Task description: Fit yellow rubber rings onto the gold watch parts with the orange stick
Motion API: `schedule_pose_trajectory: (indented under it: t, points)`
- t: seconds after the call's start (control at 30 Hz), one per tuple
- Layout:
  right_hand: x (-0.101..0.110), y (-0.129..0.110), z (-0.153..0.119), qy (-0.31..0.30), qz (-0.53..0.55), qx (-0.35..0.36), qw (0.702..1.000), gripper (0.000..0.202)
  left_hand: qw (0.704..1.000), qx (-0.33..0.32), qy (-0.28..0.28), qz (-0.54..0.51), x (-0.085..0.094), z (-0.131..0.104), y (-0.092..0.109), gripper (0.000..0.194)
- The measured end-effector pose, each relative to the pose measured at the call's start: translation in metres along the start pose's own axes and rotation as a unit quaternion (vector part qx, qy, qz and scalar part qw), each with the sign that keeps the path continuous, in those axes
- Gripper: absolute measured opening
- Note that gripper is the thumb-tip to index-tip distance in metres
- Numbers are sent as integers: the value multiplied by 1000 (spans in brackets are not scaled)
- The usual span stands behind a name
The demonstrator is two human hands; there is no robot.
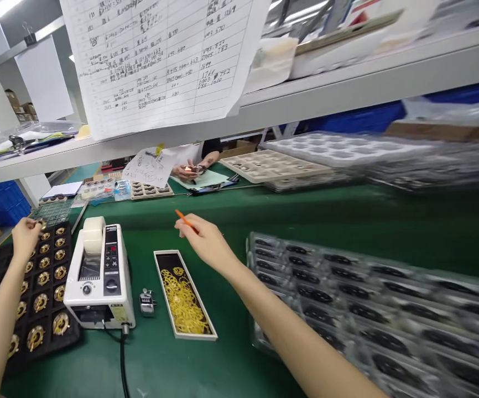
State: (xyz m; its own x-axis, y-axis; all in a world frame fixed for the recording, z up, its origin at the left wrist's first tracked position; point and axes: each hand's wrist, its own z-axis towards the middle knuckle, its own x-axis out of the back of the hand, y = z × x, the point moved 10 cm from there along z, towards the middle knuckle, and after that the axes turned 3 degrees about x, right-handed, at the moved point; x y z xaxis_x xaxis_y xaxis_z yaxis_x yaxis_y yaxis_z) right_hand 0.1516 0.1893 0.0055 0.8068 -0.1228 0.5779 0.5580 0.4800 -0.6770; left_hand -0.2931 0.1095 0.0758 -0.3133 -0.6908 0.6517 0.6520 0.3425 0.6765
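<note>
My left hand (25, 236) pinches a small round gold part (41, 224) over the far end of a black tray (77, 331), whose compartments hold rows of gold ring-shaped parts (41, 302). Closed around a thin orange stick-like tool (186, 220), my right hand (204, 241) hovers above the green table, beyond a narrow white-rimmed box (165, 292) of yellow rings (185, 307). Between my hands stands a white tape dispenser (119, 276) with a roll of pale tape (94, 235). A metal tally counter (147, 302) sits beside it.
Clear plastic trays (306, 265) with dark oval parts lie under and right of my right forearm. A shelf (206, 131) crosses above the table, with a handwritten sheet (160, 66) hanging from it. Beyond, another person's hands (187, 171) hold a small object near beige trays (264, 166).
</note>
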Motion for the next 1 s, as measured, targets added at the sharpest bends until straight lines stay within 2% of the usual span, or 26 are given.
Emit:
schedule_pose_trajectory:
  t: [0.07, 0.13, 0.2, 0.23, 0.27, 0.33, 0.4, 0.5, 0.6, 0.7, 0.83, 1.0]
  points:
    - [12, -24, -10, 14, 96, 42, 994, 42, 996, -31, -29, -77, -9, -42, 35, 21]
    - [27, -48, -26, 37, 224, 85, 970, 48, 982, -61, -84, -157, -21, -94, 68, 18]
    - [43, -69, -44, 69, 315, 117, 939, 48, 901, -79, -216, -368, -42, -149, 103, 28]
    - [50, -79, -52, 82, 342, 137, 926, 46, 863, -73, -261, -426, -49, -172, 116, 36]
    - [56, -88, -61, 92, 363, 161, 913, 42, 830, -69, -294, -470, -54, -191, 128, 42]
    - [64, -104, -73, 99, 391, 205, 892, 33, 788, -67, -325, -518, -61, -214, 144, 43]
    - [66, -112, -78, 103, 392, 222, 887, 25, 770, -73, -333, -539, -65, -224, 153, 38]
    - [61, -110, -76, 116, 365, 197, 902, 19, 756, -80, -339, -554, -72, -227, 159, 34]
    - [55, -103, -72, 126, 368, 172, 905, 15, 744, -83, -342, -567, -78, -229, 161, 32]
    - [50, -103, -68, 110, 371, 191, 902, 14, 738, -71, -333, -582, -80, -227, 157, 32]
    - [47, -119, -67, 40, 313, 312, 896, 17, 736, -30, -343, -583, -81, -221, 149, 38]
    - [42, -142, -81, -23, 193, 470, 861, 24, 739, 22, -385, -553, -91, -216, 140, 46]
